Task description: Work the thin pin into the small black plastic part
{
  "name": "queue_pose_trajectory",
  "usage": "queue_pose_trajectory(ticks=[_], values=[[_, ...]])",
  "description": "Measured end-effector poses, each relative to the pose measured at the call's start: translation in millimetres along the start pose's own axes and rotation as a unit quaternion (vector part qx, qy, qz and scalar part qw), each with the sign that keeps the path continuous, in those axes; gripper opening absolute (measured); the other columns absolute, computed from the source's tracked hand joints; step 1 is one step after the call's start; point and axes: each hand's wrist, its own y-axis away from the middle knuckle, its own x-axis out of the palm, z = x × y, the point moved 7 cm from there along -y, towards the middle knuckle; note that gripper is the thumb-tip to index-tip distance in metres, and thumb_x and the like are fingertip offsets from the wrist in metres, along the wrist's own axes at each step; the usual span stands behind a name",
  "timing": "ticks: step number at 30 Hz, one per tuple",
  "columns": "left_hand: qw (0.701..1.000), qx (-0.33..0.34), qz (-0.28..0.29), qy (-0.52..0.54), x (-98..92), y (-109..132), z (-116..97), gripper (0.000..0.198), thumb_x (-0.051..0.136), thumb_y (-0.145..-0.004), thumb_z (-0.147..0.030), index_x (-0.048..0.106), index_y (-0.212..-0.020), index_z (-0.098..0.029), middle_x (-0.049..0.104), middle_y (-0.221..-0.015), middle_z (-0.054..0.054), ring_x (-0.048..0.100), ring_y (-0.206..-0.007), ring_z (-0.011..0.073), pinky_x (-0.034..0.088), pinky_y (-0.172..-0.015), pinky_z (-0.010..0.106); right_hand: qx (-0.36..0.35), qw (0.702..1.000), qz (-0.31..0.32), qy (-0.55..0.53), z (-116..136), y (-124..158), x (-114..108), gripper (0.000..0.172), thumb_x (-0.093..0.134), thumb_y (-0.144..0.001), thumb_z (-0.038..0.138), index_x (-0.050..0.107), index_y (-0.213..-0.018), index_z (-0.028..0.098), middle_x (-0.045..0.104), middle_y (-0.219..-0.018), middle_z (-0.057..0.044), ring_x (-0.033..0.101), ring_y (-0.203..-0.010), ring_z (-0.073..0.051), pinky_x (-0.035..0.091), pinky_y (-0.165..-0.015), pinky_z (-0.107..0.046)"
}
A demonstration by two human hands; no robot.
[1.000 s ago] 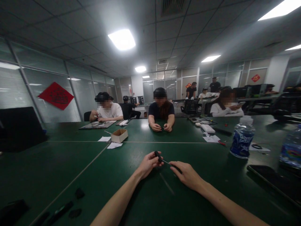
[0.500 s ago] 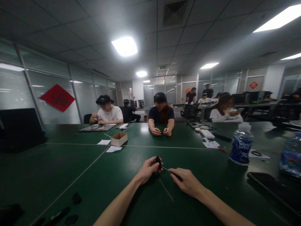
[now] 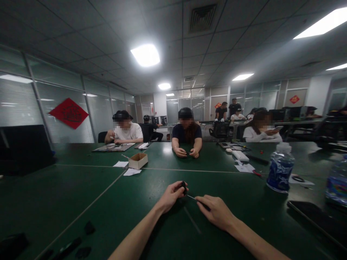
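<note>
Between the thumb and fingers of my left hand [image 3: 171,195] is a small black part [image 3: 184,187], held up above the green table [image 3: 121,213]. Its exact kind is too small to make out. My right hand [image 3: 217,210] is closed around the dark handle of a screwdriver [image 3: 192,197]. The thin metal shaft points left, its tip at or close to the lower edge of the black part; whether they touch I cannot tell. Several loose black pieces [image 3: 89,228] lie on the table at the lower left.
An open cardboard box [image 3: 138,161] stands ahead on the left, by white papers [image 3: 132,172]. To the right are a water bottle [image 3: 280,169], a second bottle [image 3: 337,180] and a phone [image 3: 317,220]. A co-worker [image 3: 187,137] sits opposite, handling something small and dark.
The view has shifted slightly. My left hand has turned the black part a little, and the screwdriver stays in my right hand near it.
</note>
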Motion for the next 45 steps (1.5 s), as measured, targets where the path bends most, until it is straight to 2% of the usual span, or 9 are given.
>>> queue_pose_trajectory(ticks=[6, 21, 30, 38, 45], values=[[0.999, -0.004, -0.025, 0.026, -4.8, -3, 7, 0.045, 0.067, -0.071, -0.043, 0.061, -0.105, -0.014, 0.061, -0.097, 0.01, 0.056, -0.091, 0.0198, 0.044, -0.075, 0.029, 0.011, 0.999, -0.031, -0.007, -3, 1, -3, 0.034, 0.036, -0.09, 0.029, 0.063, -0.108, 0.018, 0.065, -0.083, -0.007, 0.061, -0.069, -0.016, 0.048, -0.062, -0.025], [1.0, -0.011, 0.01, 0.025, 0.7, 0, 0, 0.041, 0.067, -0.072, -0.038, 0.062, -0.105, -0.013, 0.06, -0.1, 0.011, 0.056, -0.09, 0.0198, 0.046, -0.076, 0.031, 0.028, 1.0, 0.001, -0.009, -4, -1, -2, 0.035, 0.035, -0.09, 0.029, 0.063, -0.107, 0.018, 0.065, -0.082, -0.007, 0.06, -0.07, -0.017, 0.048, -0.063, -0.026], [1.0, -0.01, 0.007, 0.004, 1.3, 1, -2, 0.042, 0.068, -0.07, -0.04, 0.064, -0.101, -0.012, 0.061, -0.093, 0.009, 0.055, -0.077, 0.0155, 0.043, -0.07, 0.028, 0.006, 1.0, -0.01, -0.017, -2, -1, -1, 0.034, 0.037, -0.09, 0.028, 0.065, -0.105, 0.018, 0.066, -0.079, -0.006, 0.06, -0.069, -0.016, 0.047, -0.064, -0.025], [0.999, 0.001, 0.013, -0.034, 0.2, 2, -4, 0.037, 0.065, -0.074, -0.035, 0.063, -0.103, -0.012, 0.063, -0.095, 0.009, 0.054, -0.082, 0.0164, 0.039, -0.074, 0.027, 0.004, 1.0, 0.001, -0.015, -3, 0, 1, 0.033, 0.037, -0.09, 0.028, 0.064, -0.106, 0.017, 0.066, -0.081, -0.007, 0.061, -0.07, -0.016, 0.047, -0.064, -0.025], [0.999, 0.016, 0.034, -0.008, 3.2, 2, -7, 0.034, 0.064, -0.074, -0.033, 0.064, -0.101, -0.013, 0.062, -0.092, 0.007, 0.054, -0.084, 0.017, 0.038, -0.078, 0.028, 0.0, 1.0, -0.001, -0.018, -4, 0, 1, 0.032, 0.038, -0.09, 0.028, 0.064, -0.105, 0.017, 0.065, -0.079, -0.006, 0.06, -0.068, -0.016, 0.047, -0.063, -0.025]])
